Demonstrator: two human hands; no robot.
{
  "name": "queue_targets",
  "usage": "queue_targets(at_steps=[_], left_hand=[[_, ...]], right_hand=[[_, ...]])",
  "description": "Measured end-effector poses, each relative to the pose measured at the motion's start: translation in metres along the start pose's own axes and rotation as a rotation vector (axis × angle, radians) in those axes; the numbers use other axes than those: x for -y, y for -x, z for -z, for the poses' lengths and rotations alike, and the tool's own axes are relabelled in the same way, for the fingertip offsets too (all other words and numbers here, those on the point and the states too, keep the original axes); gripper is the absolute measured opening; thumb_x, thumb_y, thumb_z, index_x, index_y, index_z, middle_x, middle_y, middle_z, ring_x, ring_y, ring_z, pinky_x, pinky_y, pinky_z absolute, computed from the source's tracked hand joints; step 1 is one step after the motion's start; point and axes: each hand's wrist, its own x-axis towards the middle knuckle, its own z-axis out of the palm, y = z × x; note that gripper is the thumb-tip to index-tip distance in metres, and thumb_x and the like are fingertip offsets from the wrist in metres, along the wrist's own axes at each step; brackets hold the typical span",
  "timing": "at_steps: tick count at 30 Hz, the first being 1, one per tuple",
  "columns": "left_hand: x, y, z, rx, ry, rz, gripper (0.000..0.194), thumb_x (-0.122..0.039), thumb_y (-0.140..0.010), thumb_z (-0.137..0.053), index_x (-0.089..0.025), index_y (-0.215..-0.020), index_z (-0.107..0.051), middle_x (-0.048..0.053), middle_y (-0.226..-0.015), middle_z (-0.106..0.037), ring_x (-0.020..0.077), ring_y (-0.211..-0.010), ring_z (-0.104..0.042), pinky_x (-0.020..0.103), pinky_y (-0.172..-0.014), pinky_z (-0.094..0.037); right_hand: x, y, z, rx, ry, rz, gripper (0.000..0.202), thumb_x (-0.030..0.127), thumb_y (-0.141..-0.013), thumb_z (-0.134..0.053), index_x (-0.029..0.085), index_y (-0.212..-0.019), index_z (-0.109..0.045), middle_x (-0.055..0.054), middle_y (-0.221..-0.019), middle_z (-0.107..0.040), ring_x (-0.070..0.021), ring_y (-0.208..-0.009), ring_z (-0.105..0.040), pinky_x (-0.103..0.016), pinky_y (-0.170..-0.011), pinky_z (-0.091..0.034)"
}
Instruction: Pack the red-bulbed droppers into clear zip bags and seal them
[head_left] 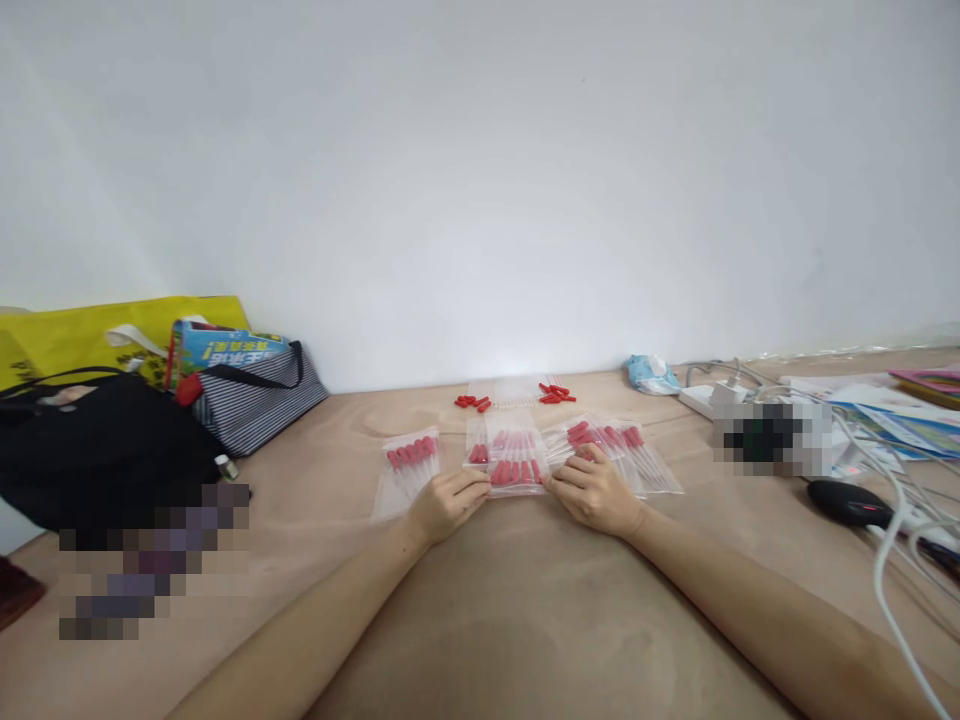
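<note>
A clear plastic bag (516, 460) with several red-tipped sticks lies at the centre of the table. My left hand (448, 505) pinches its lower left corner, and my right hand (596, 492) has its fingers closed at the lower right corner. To the left is another bag of red-tipped sticks (409, 465). More filled bags (649, 460) overlap beyond and right of my right hand. Loose red pieces lie in two groups, one at the back left (472, 403) and one at the back right (556, 393), beside flat clear bags (514, 390).
At the left stand a black bag (105, 450), a striped bag (251, 400) and a yellow bag (202, 310). On the right are a blue-and-white crumpled packet (651, 374), a power strip (696, 401), white cables (885, 570), a black device (847, 502) and papers (911, 425). A wall runs behind.
</note>
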Motion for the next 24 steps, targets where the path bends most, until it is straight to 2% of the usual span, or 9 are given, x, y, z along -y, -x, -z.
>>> queue_targets(at_steps=[5,15,19,24], left_hand=[[0.001,0.0,0.001,-0.032,-0.002,-0.021,0.009,-0.013,-0.08,-0.049,-0.014,-0.08,-0.058,0.004,-0.079,-0.066,0.0125,-0.074,-0.063,0.022,-0.064,-0.052],[0.001,-0.005,0.005,-0.07,-0.106,-0.152,0.013,-0.008,-0.08,-0.047,-0.014,-0.084,-0.058,0.004,-0.079,-0.067,0.0127,-0.071,-0.063,0.023,-0.063,-0.053],[-0.002,-0.01,0.003,-0.05,-0.081,-0.12,0.012,-0.01,-0.079,-0.048,-0.015,-0.084,-0.058,0.004,-0.079,-0.066,0.0126,-0.074,-0.062,0.025,-0.069,-0.053],[-0.008,-0.022,-0.011,-0.075,-0.024,-0.074,0.013,-0.011,-0.078,-0.051,-0.015,-0.089,-0.057,0.004,-0.081,-0.064,0.0142,-0.08,-0.059,0.029,-0.072,-0.052]], right_hand=[[0.0,0.0,0.001,-0.092,-0.016,0.011,0.015,0.015,-0.082,-0.044,0.019,-0.081,-0.058,0.0,-0.072,-0.061,-0.0106,-0.064,-0.045,-0.03,-0.069,-0.029],[0.002,-0.002,-0.003,-0.062,0.042,0.038,0.024,0.01,-0.082,-0.037,0.017,-0.072,-0.058,0.001,-0.061,-0.056,-0.0098,-0.059,-0.042,-0.031,-0.069,-0.027],[0.001,-0.004,-0.006,-0.04,-0.005,-0.009,0.024,0.01,-0.08,-0.037,0.017,-0.068,-0.057,0.001,-0.058,-0.054,-0.0096,-0.058,-0.043,-0.03,-0.07,-0.026],[0.006,-0.009,-0.009,-0.017,-0.085,-0.073,0.023,0.008,-0.077,-0.038,0.017,-0.067,-0.057,0.002,-0.057,-0.053,-0.009,-0.057,-0.043,-0.029,-0.07,-0.024]])
